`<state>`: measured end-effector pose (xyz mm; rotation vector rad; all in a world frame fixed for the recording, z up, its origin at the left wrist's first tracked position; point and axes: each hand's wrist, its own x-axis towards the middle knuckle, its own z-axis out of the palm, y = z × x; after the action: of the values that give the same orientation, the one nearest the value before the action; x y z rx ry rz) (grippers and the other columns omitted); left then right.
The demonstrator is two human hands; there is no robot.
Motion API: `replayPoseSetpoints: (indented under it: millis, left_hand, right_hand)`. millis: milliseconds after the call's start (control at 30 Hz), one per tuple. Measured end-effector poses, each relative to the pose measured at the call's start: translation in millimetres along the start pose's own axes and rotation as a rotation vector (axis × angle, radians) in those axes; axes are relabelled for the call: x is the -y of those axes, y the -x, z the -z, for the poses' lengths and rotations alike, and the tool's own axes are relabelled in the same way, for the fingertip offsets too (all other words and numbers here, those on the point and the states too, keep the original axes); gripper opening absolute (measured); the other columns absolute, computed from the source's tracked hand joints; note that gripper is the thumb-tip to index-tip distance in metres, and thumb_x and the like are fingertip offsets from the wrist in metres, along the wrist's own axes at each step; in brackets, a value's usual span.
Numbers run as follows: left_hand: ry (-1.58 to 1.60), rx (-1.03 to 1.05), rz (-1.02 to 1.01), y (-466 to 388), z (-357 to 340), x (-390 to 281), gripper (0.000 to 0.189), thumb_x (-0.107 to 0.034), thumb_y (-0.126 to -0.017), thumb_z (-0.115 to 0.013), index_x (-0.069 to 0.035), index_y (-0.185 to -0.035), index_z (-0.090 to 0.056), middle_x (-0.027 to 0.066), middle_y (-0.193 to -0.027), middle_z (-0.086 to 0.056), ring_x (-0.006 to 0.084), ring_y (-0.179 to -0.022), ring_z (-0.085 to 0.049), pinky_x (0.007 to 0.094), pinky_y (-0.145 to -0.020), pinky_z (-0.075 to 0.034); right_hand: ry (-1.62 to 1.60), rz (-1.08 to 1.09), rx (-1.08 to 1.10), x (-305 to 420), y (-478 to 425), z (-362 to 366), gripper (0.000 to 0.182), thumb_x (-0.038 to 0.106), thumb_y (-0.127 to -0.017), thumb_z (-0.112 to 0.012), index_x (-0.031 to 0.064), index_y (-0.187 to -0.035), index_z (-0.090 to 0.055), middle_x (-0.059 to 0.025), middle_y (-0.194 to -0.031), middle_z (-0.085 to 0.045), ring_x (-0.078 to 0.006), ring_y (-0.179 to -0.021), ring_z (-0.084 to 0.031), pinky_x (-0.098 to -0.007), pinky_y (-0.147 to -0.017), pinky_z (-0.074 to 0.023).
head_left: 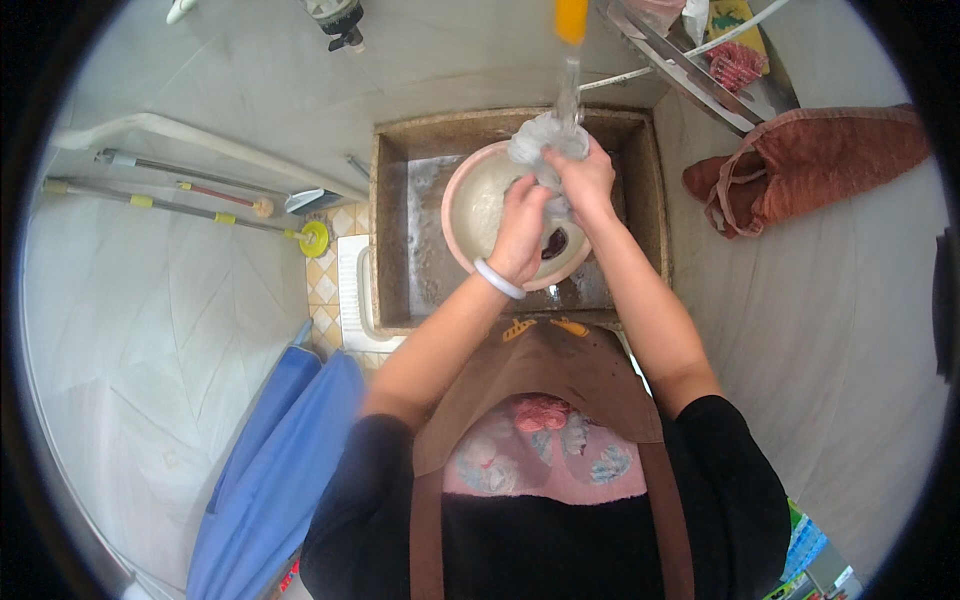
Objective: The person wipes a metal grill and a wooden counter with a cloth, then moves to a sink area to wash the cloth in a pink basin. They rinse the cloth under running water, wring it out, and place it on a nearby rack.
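A pale, wet cloth or mesh item (534,139) is bunched under water running from a yellow-tipped spout (571,22). My right hand (589,176) grips it from the right. On the left, my left hand (523,225), with a pale bangle (499,279) at the wrist, is curled at its lower part; whether it grips the item is hard to tell. Both hands are over a pink-rimmed basin (455,232) holding water, and a small dark item (555,243) lies in it. The basin stands inside a stone sink (386,225).
Long-handled cleaning tools (247,214) lean at the left wall above a squat toilet (352,285). Blue fabric (292,465) hangs lower left. A reddish-brown cloth (817,169) hangs at right, below a metal corner shelf (697,75) with several items.
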<state>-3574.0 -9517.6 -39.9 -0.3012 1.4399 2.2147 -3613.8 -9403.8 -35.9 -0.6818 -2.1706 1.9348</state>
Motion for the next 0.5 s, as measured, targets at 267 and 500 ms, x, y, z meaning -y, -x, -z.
replayPoseSetpoints:
  millis: [267, 500]
  left_hand:
    - [0.662, 0.175, 0.291, -39, 29, -32, 0.052, -0.055, -0.088, -0.053, -0.01, -0.113, -0.058, 0.0099, -0.104, -0.063, 0.0253, -0.097, -0.06, 0.0461, -0.089, -0.047]
    - [0.707, 0.326, 0.233, -78, 15, -10, 0.048, -0.048, -0.088, -0.054, -0.004, -0.106, -0.058, 0.0115, -0.097, -0.064, 0.0261, -0.085, -0.062, 0.0396, -0.079, -0.052]
  right_hand:
    - [0.869, 0.848, 0.277, 30, 56, 15, 0.041, 0.005, -0.059, -0.071, 0.0113, -0.098, -0.064, -0.0108, -0.099, -0.06, -0.0316, -0.099, -0.057, -0.0425, -0.082, -0.0448]
    - [0.884, 0.994, 0.228, 13, 74, 32, 0.049, 0.01, -0.056, -0.076, 0.0133, -0.103, -0.063, -0.0107, -0.11, -0.054, -0.032, -0.111, -0.049, -0.0439, -0.092, -0.0381]
